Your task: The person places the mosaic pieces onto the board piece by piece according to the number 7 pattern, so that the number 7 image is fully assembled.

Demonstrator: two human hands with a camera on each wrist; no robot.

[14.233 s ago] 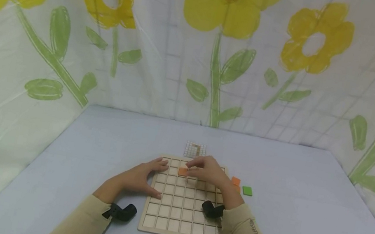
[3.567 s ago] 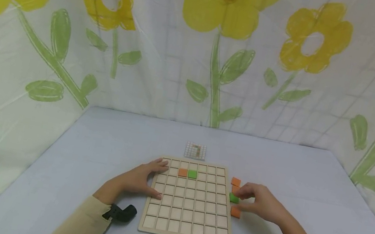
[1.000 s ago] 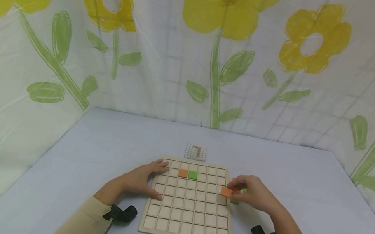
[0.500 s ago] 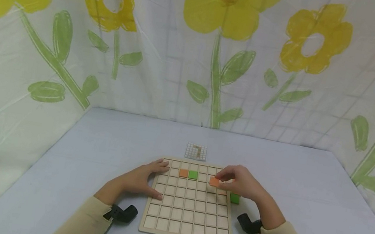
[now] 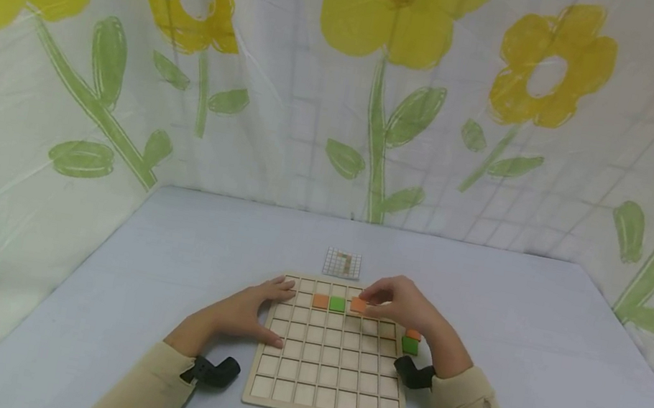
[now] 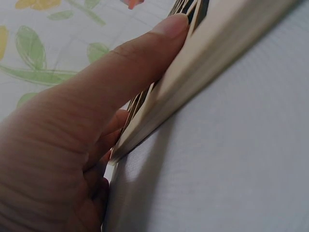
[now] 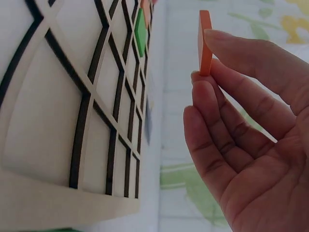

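A wooden grid board lies on the table. In its second row from the far side sit an orange square tile and, directly to its right, a green tile. My left hand rests on the board's left edge, thumb and fingers spread; in the left wrist view the thumb lies over the rim. Thumb and fingers of my right hand pinch another orange tile above the board, right of the green one. The right wrist view shows it held on edge, apart from the grid.
Past the board's far edge lies a small card printed with a grid and coloured squares. Beside the board's right edge, a loose orange tile and a loose green tile lie close together. A flower-patterned curtain hangs behind the table.
Over the last second my right hand has carried the orange tile leftward from the board's right edge, towards the green tile. That green tile was placed since the oldest frame. The left hand has stayed put.
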